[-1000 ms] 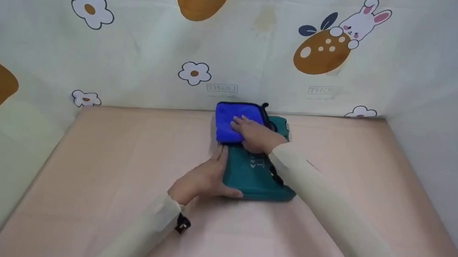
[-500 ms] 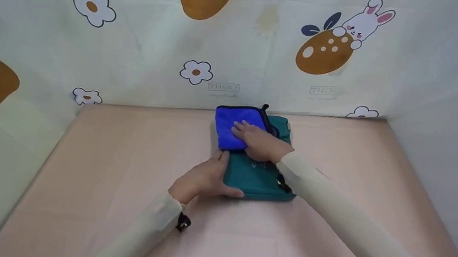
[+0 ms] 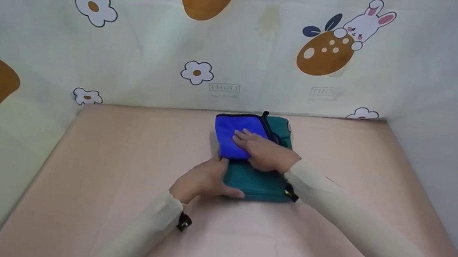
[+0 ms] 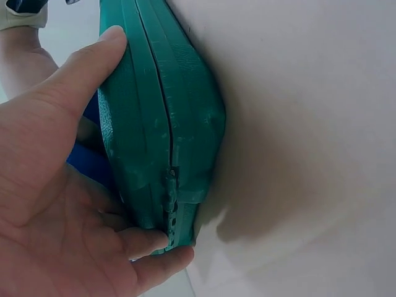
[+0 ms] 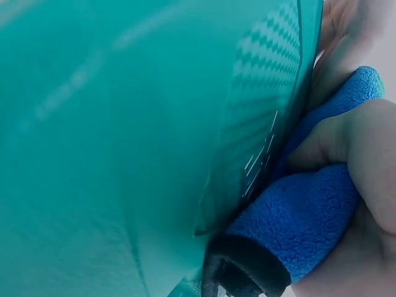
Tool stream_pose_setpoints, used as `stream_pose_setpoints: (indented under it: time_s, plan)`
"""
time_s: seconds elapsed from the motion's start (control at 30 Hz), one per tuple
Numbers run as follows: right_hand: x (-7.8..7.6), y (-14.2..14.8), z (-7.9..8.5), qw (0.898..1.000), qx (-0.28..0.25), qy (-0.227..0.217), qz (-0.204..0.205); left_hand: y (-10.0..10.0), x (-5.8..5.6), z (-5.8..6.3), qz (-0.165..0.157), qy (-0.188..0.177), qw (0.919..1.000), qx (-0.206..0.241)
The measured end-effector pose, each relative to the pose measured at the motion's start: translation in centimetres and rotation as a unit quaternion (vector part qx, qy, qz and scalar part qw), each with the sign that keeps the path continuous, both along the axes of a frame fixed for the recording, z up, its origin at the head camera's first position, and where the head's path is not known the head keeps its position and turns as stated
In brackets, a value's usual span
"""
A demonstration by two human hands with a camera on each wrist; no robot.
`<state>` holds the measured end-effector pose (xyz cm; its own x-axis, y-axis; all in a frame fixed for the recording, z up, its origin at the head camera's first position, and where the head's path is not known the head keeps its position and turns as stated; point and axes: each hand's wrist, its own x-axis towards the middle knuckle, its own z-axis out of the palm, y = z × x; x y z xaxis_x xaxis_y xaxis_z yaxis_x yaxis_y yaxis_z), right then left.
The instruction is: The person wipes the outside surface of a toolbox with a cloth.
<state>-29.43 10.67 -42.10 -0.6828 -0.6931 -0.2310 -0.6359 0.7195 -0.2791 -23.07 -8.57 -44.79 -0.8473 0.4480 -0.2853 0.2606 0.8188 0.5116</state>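
Observation:
A teal zipped case lies on the table near the back wall. My left hand holds its near left corner: the thumb lies on the front edge, other fingers along the hinged left side. Spread over the case's far part is a blue fleecy cloth with a black border and a small loop. My right hand presses the cloth down with its fingers extended. In the right wrist view, the cloth bunches around the thumb against the case's textured, printed face.
A pale pink covering lies over the table. Close behind the case rises a pale wall printed with flowers, rabbits and brown fruit, and the same covering continues at both sides. Black wrist straps show below the hands.
My right hand has drawn the cloth toward me and slightly to the right over the case, uncovering more of its far end. The left hand and case have stayed in place.

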Motion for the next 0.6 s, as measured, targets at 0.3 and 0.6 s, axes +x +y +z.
stream_pose_setpoints:
  time_s: [0.3, 0.6]
  plan:
    - [0.66, 0.46, -0.18, 1.0, 0.0, 0.008, 0.012, 0.03, 0.01, -0.02, -0.004, 0.004, 1.0, -0.004]
    - [0.58, 0.77, 0.11, 0.999, 0.022, 0.032, 0.03, 0.01, 0.01, 0.45, -0.007, -0.001, 0.9999, -0.009]
